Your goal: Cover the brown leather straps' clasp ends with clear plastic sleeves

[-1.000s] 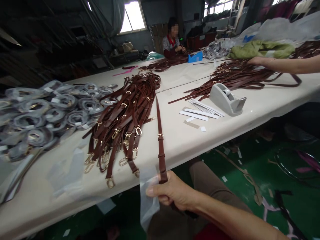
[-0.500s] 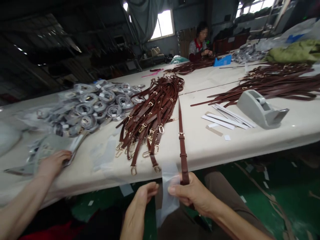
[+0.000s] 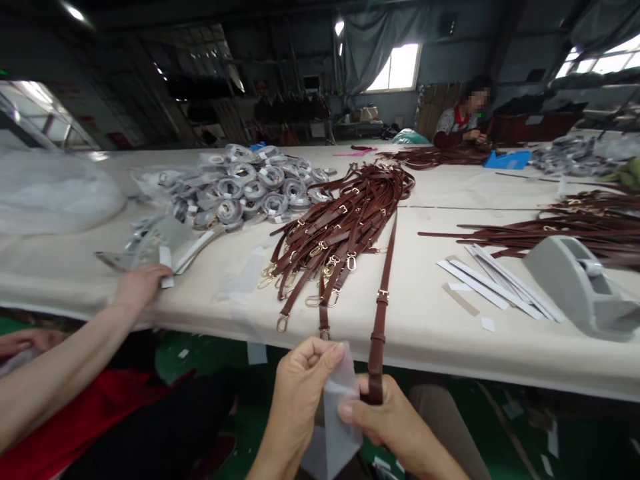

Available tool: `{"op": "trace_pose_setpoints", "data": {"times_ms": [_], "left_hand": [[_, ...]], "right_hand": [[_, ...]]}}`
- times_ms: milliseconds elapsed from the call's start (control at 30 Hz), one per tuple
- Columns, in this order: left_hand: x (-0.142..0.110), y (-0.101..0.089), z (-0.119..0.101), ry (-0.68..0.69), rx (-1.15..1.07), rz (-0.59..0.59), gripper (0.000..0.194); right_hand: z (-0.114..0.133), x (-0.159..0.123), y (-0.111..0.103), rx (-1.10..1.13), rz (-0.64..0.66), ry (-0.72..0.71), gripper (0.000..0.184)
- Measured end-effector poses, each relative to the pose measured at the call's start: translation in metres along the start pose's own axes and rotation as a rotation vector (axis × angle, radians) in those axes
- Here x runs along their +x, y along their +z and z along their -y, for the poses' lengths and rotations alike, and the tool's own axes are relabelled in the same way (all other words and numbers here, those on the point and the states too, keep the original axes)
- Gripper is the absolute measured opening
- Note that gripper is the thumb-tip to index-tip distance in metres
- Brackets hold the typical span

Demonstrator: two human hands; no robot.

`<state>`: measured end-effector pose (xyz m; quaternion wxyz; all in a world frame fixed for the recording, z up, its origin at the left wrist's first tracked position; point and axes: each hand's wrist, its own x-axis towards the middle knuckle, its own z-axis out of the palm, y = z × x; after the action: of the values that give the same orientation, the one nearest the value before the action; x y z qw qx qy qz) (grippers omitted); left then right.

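Observation:
My left hand (image 3: 303, 393) pinches the upper edge of a translucent whitish sheet (image 3: 340, 427) between thumb and fingers. Close beside it, my right hand (image 3: 387, 413) is closed around the end of a brown leather strap (image 3: 379, 333), its thumb pressing the same sheet. The strap has a gold buckle and keeper loops and runs up over the table edge. Just beyond my hands lies a heap of brown straps (image 3: 345, 227) with gold clasps. What my right fingers do behind the sheet is hidden.
At left, a co-worker's hand (image 3: 143, 283) holds a white slip beside a tape dispenser (image 3: 167, 240). Bagged coiled straps (image 3: 275, 180) lie behind. A grey tape dispenser (image 3: 565, 287) and white paper strips (image 3: 500, 283) sit at right. Another person (image 3: 457, 123) works across the table (image 3: 435, 333).
My left hand has moved up and right and taken hold of the sheet's top edge. My right hand keeps its grip. The view has swung left; the co-worker's hand now has a white slip.

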<state>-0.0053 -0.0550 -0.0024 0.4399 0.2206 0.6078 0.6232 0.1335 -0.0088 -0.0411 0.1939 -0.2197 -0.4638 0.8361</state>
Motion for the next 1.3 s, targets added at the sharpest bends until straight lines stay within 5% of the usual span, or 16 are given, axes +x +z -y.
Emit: {"op": "trace_pose_setpoints", "data": {"times_ms": [133,367,533,767,967,1300], "left_hand": [[-0.008,0.007,-0.001,0.009,-0.100,-0.071,0.042],[-0.028,-0.003,0.012,-0.091,-0.152,0.196,0.041],[-0.031,-0.009,0.020,-0.023,-0.042,0.024,0.038],[-0.035,-0.019,0.012,0.182,0.181,-0.173,0.031],[-0.036,-0.015,0.020,0.170,0.190,-0.169,0.032],[-0.036,-0.006,0.010,0.261,0.189,-0.142,0.034]], "right_hand": [[-0.005,0.001,-0.003,-0.002,-0.022,0.006,0.049],[-0.005,0.002,-0.007,-0.066,-0.002,0.000,0.051],[0.002,-0.005,-0.007,-0.147,-0.047,0.025,0.055],[0.060,-0.021,-0.025,-0.724,-0.114,-0.121,0.060],[0.107,-0.030,-0.018,-0.650,-0.150,-0.240,0.056],[0.060,0.003,0.012,-0.422,-0.141,-0.237,0.036]]}}
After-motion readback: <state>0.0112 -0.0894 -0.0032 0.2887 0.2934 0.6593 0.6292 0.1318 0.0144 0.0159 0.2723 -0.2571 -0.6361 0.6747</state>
